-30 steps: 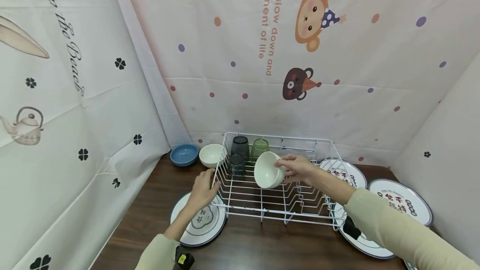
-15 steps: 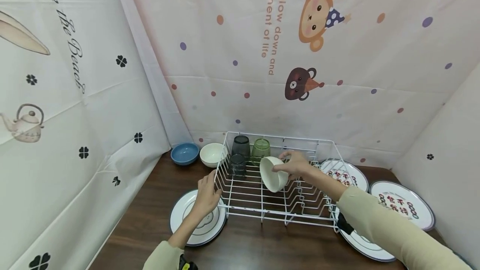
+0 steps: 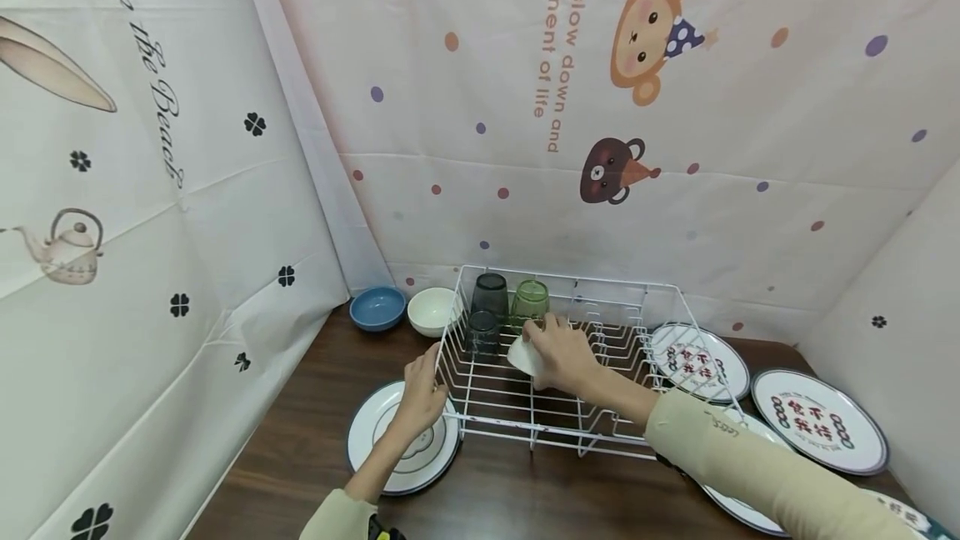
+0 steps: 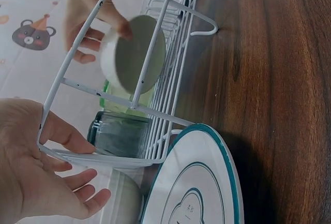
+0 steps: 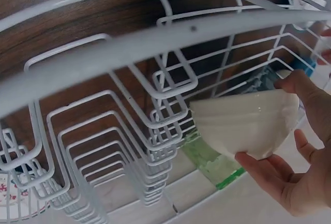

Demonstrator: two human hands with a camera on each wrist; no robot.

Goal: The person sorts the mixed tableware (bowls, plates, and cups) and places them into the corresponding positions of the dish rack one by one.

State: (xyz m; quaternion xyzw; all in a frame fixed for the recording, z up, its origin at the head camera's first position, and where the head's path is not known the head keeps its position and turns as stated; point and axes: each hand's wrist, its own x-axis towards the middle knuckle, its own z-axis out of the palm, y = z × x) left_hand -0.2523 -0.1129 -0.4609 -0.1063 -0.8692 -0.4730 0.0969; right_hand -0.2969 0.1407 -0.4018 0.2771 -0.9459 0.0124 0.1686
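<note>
A white wire dish rack [image 3: 600, 432] stands on the dark wooden table. My right hand [image 3: 557, 350] is down inside the rack and grips a small white bowl [image 3: 520, 356], tilted on its side, just in front of the green glass [image 3: 529, 301]. In the right wrist view the bowl [image 5: 243, 123] is held by its rim above the rack's plate slots [image 5: 129, 146]. My left hand [image 3: 423, 383] rests against the rack's front left corner. The left wrist view shows that hand [image 4: 46, 177] with its thumb inside the corner wire and its fingers spread outside.
Two dark glasses [image 3: 489, 297] stand upturned in the rack's back left. A blue bowl [image 3: 377, 307] and a white bowl [image 3: 432, 311] sit left of the rack. A plate [image 3: 397, 448] lies under my left hand, and several printed plates [image 3: 817, 422] lie to the right. Cloth walls enclose the table.
My right hand has lowered the white bowl from above the rack's middle down into the rack near the green glass. My left hand has stayed at the rack's left corner.
</note>
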